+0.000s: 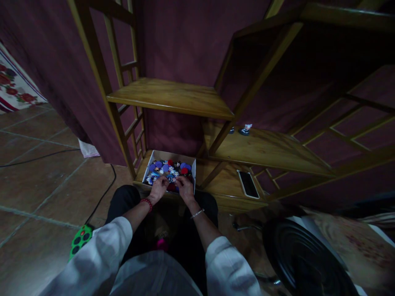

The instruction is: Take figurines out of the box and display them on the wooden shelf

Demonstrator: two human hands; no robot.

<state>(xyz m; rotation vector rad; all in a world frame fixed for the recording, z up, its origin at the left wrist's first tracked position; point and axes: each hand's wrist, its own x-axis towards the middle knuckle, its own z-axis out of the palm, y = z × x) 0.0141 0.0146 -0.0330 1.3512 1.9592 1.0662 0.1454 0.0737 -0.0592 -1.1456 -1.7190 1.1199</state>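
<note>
A shallow white box [195,166] on the low wooden shelf holds several small figurines [173,169], with purple, red, blue and white parts. My left hand [159,187] reaches over the box's front edge, its fingers bent together among the figurines. Beside it on the right, my right hand [185,189] has its fingers curled inward in a pinch. Between the two sets of fingertips lies a small dark and white figurine [171,179]. What each hand grips is too small and partly covered to make out.
A wooden shelf board [173,96] overhangs the box. To the right, a white-edged phone or tablet [248,184] lies on the lower shelf, and a small figurine [246,130] stands on the middle shelf. A black round stool [305,255] and a green device [81,239] flank me.
</note>
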